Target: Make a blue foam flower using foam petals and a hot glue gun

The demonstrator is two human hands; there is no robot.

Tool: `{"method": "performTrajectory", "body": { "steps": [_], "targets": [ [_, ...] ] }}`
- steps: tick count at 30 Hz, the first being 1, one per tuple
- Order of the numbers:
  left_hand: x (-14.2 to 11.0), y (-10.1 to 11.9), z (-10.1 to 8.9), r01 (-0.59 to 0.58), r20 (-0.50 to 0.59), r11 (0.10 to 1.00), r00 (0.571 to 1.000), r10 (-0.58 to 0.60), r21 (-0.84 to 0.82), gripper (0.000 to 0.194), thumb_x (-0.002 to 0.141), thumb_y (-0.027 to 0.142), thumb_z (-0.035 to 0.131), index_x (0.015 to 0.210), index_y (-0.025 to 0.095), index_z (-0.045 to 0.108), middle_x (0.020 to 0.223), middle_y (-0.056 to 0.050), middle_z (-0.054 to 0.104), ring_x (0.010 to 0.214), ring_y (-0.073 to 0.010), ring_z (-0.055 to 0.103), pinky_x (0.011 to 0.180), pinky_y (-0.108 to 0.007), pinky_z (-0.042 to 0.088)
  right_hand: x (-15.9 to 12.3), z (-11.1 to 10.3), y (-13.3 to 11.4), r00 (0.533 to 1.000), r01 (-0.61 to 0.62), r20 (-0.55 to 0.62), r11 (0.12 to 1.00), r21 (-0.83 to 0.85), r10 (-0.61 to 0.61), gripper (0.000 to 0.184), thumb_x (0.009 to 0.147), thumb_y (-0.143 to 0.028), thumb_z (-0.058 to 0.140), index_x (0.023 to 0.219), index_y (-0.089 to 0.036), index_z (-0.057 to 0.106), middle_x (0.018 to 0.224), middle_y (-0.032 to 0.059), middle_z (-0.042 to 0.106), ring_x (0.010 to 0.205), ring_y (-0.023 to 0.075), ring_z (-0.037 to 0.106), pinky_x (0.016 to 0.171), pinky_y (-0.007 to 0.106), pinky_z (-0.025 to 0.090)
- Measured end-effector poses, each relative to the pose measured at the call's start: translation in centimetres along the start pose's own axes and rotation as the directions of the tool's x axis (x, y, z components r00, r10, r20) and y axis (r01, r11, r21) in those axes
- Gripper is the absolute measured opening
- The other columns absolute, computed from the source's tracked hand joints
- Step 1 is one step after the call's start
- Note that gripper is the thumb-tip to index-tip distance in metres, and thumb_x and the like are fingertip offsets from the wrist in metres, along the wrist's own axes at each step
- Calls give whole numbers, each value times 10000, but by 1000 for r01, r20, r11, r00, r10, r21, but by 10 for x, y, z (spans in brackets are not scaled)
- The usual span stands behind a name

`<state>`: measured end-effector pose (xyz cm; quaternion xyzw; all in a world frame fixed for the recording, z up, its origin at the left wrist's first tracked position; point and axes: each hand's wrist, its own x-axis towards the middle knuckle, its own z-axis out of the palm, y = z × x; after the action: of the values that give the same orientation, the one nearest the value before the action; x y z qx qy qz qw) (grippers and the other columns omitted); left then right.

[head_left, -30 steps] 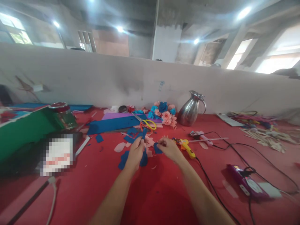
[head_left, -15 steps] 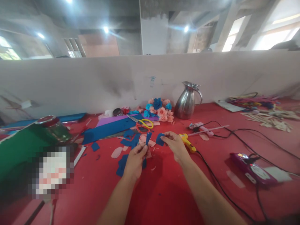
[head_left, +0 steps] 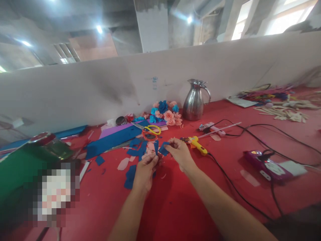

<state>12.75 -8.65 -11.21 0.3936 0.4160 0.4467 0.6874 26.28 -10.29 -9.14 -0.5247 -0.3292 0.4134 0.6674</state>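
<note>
My left hand (head_left: 146, 169) pinches a narrow, rolled-looking piece of dark blue paper (head_left: 156, 147) that stands upright from the fingertips. Between the thumb and fingers of my right hand (head_left: 179, 152) is a small flat blue paper petal (head_left: 164, 149), close beside the rolled piece; whether the two touch I cannot tell. Under and behind my hands lie loose blue paper pieces (head_left: 130, 177) and pink paper scraps (head_left: 123, 164). A yellow glue gun (head_left: 199, 146) rests just right of my right hand. Scissors with yellow and red handles (head_left: 151, 129) lie beyond my hands.
Paper flowers (head_left: 168, 113) and a steel jug (head_left: 194, 102) stand at the back wall. Blue sheets (head_left: 110, 141) and a jar (head_left: 51, 145) are at left. A purple power strip (head_left: 271, 169) and black cables (head_left: 225, 180) spread over the right side of the red table (head_left: 175, 207).
My right hand has brought the blue petal left, closer to the rolled piece in my left hand. The whole view has shifted and tilted slightly.
</note>
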Motion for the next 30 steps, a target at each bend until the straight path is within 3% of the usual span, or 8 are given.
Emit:
{"method": "performTrajectory", "body": {
  "steps": [12, 30],
  "targets": [
    [3, -6, 0, 1, 8, 1000, 1000, -1, 15, 310, 463, 327, 862, 682, 146, 738, 646, -13, 691, 621, -100, 613, 656, -202, 479, -1, 3, 8, 999, 33, 13, 997, -66, -32, 174, 617, -342, 635, 658, -190, 563, 565, -32, 564, 520, 108, 471, 499, 236, 362],
    [3, -7, -2, 15, -25, 1000, 1000, -15, 14, 333, 455, 295, 867, 719, 130, 746, 654, -34, 692, 599, -103, 601, 607, -207, 456, -5, 8, 4, 999, -20, 41, 999, 44, 18, 183, 587, -331, 650, 640, -180, 560, 593, -21, 574, 542, 104, 501, 485, 212, 375]
  ]
}}
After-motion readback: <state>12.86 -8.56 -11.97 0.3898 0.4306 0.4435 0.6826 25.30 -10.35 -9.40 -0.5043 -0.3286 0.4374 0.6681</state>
